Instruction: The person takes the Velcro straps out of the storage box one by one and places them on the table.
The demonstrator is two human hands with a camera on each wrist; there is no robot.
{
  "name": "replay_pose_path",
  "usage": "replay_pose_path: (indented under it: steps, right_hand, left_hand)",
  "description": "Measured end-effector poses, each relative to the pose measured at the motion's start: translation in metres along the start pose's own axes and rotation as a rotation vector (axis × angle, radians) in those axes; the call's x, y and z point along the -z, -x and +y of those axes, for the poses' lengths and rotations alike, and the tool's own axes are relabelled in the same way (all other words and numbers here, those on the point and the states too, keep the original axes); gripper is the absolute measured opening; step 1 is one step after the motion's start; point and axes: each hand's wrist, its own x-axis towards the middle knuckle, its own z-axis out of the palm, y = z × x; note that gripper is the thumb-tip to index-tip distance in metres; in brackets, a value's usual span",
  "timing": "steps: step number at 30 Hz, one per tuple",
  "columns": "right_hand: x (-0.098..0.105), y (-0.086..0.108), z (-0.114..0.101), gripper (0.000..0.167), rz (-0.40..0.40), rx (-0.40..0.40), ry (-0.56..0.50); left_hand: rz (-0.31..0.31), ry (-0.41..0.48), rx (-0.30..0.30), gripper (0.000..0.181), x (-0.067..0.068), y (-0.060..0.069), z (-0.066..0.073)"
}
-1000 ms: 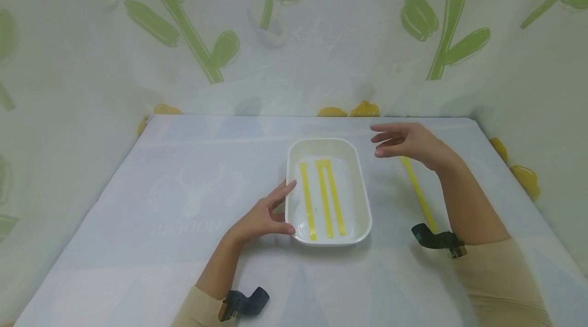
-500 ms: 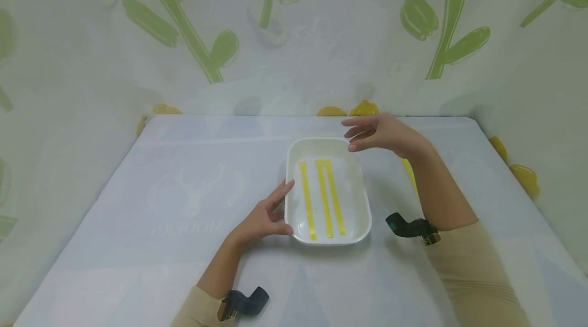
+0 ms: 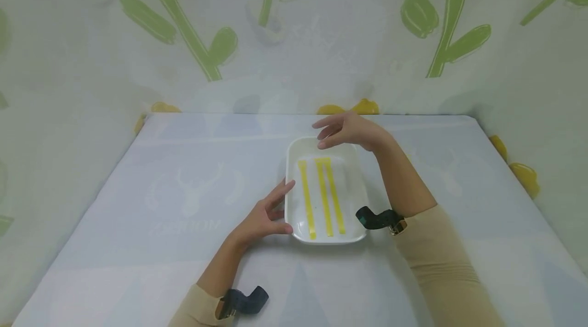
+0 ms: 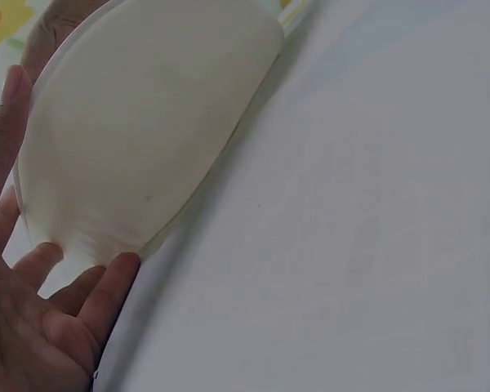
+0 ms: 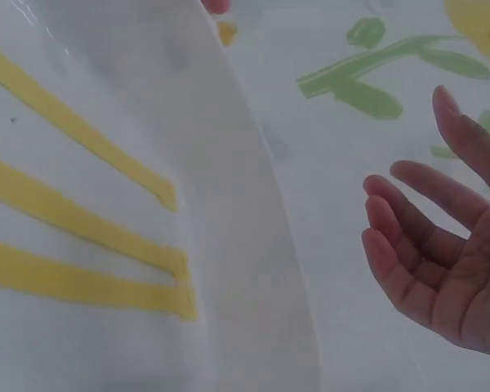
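Note:
A white oblong tray [image 3: 358, 184] sits mid-table. Inside it several flat yellow strips [image 3: 307, 199] lie lengthwise, two of them meeting at their far ends. My left hand [image 3: 264, 217] touches the tray's left side, thumb and index fingertips at the rim, the fingers spread apart. In the left wrist view, fingertips of the left hand [image 4: 57, 318] rest against the tray's outer wall [image 4: 155, 122]. Above the tray's far end hovers my right hand [image 3: 349, 129], loosely bent and holding nothing. The right wrist view shows that right hand [image 5: 441, 253] apart from the rim.
A pale patterned cloth covers the table [image 3: 184, 245]. Leaf-printed curtains [image 3: 331, 51] enclose its back and sides. Just a sliver of yellow [image 3: 409, 156] shows beside the right forearm, which hides most of the area there. Each wrist wears a dark camera mount [image 3: 378, 219].
My right hand has moved left, from beside the tray to over its far end. The right forearm now covers most of the yellow strip on the table. My left hand and the tray stay put.

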Motion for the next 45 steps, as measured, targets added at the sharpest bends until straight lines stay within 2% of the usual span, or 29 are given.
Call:
replay_pose_path:
  steps: [3,9,18,22,28,35,40,45]
  right_hand:
    - [-0.006,-0.008,0.006,0.054,-0.010,-0.014,-0.002]
    - [-0.021,-0.024,0.019,0.055,-0.046,-0.075,0.061]
    - [-0.048,-0.049,0.038,0.059,-0.071,-0.142,0.110]
    - [-0.057,-0.055,0.047,0.059,-0.067,-0.156,0.172]
    - [-0.067,-0.053,0.059,0.053,-0.039,-0.092,0.177]
    - [-0.075,-0.058,0.059,0.044,-0.004,-0.047,0.305]
    - [-0.077,-0.062,0.057,0.048,0.015,-0.016,0.336]
    - [-0.077,-0.062,0.055,0.050,0.018,-0.032,0.380]
  left_hand:
    - [0.009,-0.010,0.008,0.100,-0.001,0.001,0.001]
    - [0.023,-0.014,0.030,0.098,-0.003,0.004,0.002]
    - [0.029,-0.016,0.014,0.097,-0.003,0.007,-0.001]
    - [0.028,0.000,0.004,0.097,-0.004,0.007,-0.002]
    - [0.001,0.013,0.013,0.099,-0.003,0.008,-0.003]
    - [-0.007,-0.003,0.037,0.096,-0.002,0.006,0.000]
    - [-0.008,-0.014,0.023,0.096,-0.001,0.005,0.001]
    - [-0.012,-0.018,0.012,0.096,-0.001,0.003,0.000]
